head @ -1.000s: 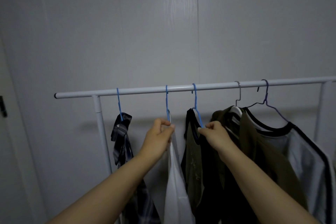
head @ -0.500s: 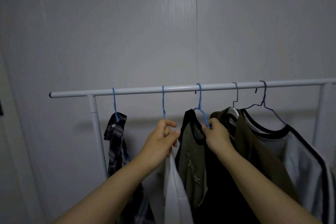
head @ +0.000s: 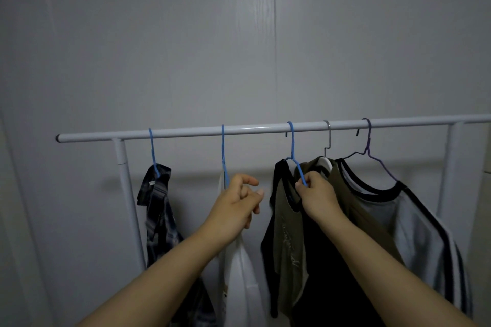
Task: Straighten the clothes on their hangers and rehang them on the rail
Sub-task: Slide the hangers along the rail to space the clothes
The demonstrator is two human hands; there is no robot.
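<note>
At two o'clock from the middle of the view, the olive and black shirt (head: 288,223) hangs from a blue hanger (head: 294,152) hooked over the white rail (head: 255,130). The right hand (head: 317,195) pinches that hanger's sloping arm between curled fingers, at the shirt's neckline. At nine o'clock from it, the left hand (head: 235,203) is loosely curled beside a second blue hanger (head: 224,156) carrying a white garment (head: 240,273); whether its grip has hold of the wire I cannot tell. Further toward nine o'clock a plaid shirt (head: 159,220) droops off a third blue hanger (head: 153,152). Toward three o'clock hang an olive top (head: 372,223) and a grey shirt with black trim (head: 414,225) on a purple hanger (head: 372,154).
</note>
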